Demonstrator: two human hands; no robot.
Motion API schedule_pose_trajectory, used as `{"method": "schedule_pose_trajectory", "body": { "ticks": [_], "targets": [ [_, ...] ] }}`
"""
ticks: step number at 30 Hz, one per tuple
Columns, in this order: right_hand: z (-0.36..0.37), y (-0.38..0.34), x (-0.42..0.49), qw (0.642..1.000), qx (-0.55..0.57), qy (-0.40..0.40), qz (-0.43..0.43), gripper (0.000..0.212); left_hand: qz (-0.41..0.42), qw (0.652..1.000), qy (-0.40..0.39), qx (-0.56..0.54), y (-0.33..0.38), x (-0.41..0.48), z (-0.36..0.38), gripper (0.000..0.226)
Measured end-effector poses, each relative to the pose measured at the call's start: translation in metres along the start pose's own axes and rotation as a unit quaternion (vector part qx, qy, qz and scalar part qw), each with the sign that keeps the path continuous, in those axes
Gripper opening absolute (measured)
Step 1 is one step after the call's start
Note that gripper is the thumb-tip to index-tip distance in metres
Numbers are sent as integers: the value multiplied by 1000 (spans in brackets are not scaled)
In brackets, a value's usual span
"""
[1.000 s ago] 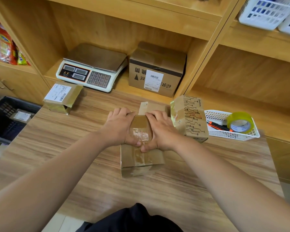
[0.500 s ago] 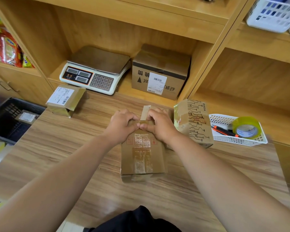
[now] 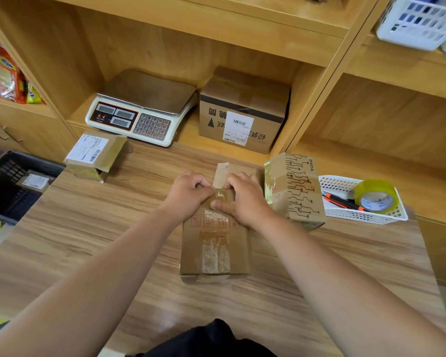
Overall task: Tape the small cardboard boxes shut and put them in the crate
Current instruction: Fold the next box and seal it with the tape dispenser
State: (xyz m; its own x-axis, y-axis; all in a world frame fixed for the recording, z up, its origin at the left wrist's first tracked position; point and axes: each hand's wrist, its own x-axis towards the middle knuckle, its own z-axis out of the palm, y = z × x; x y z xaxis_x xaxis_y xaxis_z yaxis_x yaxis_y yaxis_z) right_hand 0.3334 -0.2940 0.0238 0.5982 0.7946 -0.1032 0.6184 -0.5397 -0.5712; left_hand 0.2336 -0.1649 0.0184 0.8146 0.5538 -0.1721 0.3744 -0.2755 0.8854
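A cardboard box (image 3: 214,251) with old tape down its top lies mid-desk (image 3: 101,228). The left grip (image 3: 188,194) and right grip (image 3: 245,199) curl over its far end, thumbs on top. A printed box (image 3: 296,191) stands at 2 o'clock, just beside the right grip. At 3 o'clock a white basket (image 3: 358,217) holds a tape roll (image 3: 375,195). A labelled box (image 3: 95,154) sits at 10 o'clock, a black crate (image 3: 36,161) at 9 o'clock. On the shelf at 12 o'clock stands a scale (image 3: 144,109).

Both forearms reach forward and converge. The left hand (image 3: 188,194) and right hand (image 3: 245,199) sit side by side, fingers curled over the far end of the box (image 3: 214,251).
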Motion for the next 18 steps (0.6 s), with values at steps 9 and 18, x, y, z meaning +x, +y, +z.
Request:
{"method": "schedule_pose_trajectory", "body": {
  "ticks": [9, 18],
  "targets": [
    [11, -3, 18, 994, 88, 66, 29, 48, 21, 997, 20, 67, -10, 8, 4, 26],
    [0, -5, -5, 993, -119, 7, -12, 48, 29, 996, 23, 81, -8, 5, 3, 33]
  ]
}}
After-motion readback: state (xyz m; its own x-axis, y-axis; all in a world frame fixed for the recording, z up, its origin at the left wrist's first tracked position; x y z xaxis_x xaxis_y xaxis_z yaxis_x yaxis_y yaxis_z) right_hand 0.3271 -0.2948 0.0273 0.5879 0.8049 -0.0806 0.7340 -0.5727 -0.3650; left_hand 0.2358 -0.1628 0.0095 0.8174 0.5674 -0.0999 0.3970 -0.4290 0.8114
